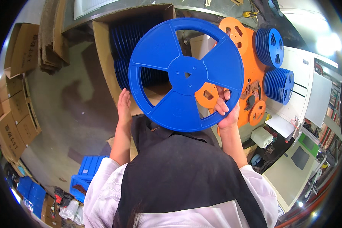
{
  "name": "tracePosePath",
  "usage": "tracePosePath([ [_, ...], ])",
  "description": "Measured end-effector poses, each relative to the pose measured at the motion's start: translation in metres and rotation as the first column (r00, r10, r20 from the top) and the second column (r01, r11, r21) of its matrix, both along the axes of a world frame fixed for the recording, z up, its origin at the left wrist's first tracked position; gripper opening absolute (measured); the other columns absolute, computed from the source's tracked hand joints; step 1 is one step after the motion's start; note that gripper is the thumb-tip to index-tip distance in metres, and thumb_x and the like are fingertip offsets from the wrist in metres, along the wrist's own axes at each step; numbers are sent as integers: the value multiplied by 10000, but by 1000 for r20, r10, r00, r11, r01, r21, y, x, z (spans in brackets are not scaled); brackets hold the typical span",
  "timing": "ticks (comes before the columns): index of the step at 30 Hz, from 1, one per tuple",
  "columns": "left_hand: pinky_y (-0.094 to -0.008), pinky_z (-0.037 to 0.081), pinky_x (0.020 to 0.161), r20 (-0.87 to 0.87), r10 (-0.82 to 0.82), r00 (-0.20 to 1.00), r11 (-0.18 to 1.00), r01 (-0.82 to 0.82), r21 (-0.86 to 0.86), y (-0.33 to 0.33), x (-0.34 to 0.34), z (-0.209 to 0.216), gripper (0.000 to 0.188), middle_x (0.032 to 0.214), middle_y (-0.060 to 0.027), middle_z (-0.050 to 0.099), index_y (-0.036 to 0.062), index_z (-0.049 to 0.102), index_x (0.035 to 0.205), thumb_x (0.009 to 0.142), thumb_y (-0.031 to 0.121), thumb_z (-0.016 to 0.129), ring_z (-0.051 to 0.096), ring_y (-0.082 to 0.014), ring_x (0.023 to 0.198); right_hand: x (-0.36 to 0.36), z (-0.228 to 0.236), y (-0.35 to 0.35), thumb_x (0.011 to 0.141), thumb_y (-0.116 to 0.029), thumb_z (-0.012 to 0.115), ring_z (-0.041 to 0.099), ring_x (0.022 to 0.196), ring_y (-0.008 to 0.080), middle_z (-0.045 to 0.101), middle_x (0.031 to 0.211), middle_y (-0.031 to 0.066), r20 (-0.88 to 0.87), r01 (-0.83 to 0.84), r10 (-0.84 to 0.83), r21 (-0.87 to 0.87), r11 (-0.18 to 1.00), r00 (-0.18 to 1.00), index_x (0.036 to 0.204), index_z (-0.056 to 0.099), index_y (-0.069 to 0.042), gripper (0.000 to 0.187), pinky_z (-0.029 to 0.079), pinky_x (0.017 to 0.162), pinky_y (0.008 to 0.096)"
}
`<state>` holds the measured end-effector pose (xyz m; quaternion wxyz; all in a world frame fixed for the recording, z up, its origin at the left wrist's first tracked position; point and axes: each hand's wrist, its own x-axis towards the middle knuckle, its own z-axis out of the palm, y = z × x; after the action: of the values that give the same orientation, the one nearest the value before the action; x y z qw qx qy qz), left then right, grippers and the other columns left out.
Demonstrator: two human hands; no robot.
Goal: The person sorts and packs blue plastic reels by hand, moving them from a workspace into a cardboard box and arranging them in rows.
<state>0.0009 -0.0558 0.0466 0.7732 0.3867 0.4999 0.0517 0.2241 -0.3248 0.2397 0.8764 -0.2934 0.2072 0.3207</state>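
Reel [186, 74], big and blue, is up in front of me in the head view, its flat face turned toward the camera; being round it has no long axis, and its three spokes run from the hub [186, 75] up-left, right and down-left; one cut-out window opens at the top, one at the left, one at the lower right.

My right hand [226, 108] has it at the lower right rim; fingers [221, 104] come through the lower right window and curl over the rim, so the hand is closed on the reel; the forearm rises nearly straight from the lower edge, wrist bent a little inward.

My left hand [124, 104] stands flat and upright just beside the reel's lower left edge, fingers together and straight; whether the palm touches the rim I cannot tell, as the reel hides that side; the forearm climbs from my white sleeve [102, 178].

Behind the reel an open cardboard box [102, 49] holds more blue reels on edge; to the right, orange reels [250, 64] lie on a pale table [306, 68], with two stacks of small blue reels [278, 84] beside them; folded cartons [17, 102] line the floor at left; blue crates [85, 173] sit lower left.
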Motion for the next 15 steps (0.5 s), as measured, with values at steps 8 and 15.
tracePosePath([
  [8, -363, 301, 1087, -52, -17, 998, 824, 44, 564, 13, 42, 76, 450, 1391, -163, 449, 24, 413, 1384, 956, 148, 473, 392, -273, 1310, 0, 4, 7, 999, -280, 345, 405, 450, 83, 499, 1321, 214, 10, -8, 9, -41, 999, 1000, 849, 474, -21, 326, 348, 395, 200],
  [15, -405, 368, 986, -106, -421, 901, 498, 327, 803, -29, 96, 137, 567, 1200, -196, 531, 41, 440, 1371, 844, 180, 595, 495, -330, 1094, -11, 20, 41, 1008, -436, 298, 496, 551, 160, 529, 1262, 185, 112, -43, 65, -190, 981, 992, 883, 545, -49, 476, 431, 515, 284],
])
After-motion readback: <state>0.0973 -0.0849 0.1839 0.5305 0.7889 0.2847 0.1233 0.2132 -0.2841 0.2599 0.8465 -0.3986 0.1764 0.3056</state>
